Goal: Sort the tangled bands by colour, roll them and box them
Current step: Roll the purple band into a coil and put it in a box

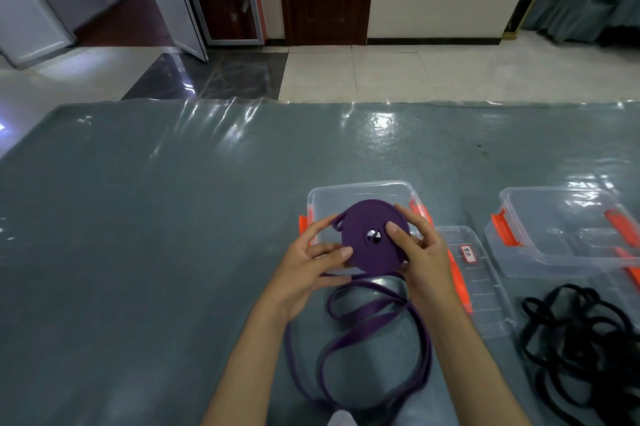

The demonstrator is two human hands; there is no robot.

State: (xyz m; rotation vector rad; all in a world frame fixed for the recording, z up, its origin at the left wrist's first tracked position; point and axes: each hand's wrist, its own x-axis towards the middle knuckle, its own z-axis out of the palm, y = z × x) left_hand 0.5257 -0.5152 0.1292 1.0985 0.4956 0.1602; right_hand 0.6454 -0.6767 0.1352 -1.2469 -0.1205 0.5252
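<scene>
On the grey table (138, 218), which has a shiny clear cover, a clear box (363, 192) with orange clips stands just behind the hands. Its lid (481, 287), with a small label, lies flat just to the right of it. Further right stands a second clear box (561, 228), also with orange clips. Near the right edge, in front of that box, lies a tangled heap of black bands (581, 339).

Both hands hold the purple roll (372, 235) (a flat coil with a small hole in the middle) above the near part of the first box. The left hand (311, 266) curls its fingers around the left rim. The right hand (420, 252) grips the right rim and presses a thumb on the face near the hole. The loose purple band (377, 332) hangs from the roll and lies in long loops on the table between the forearms.
</scene>
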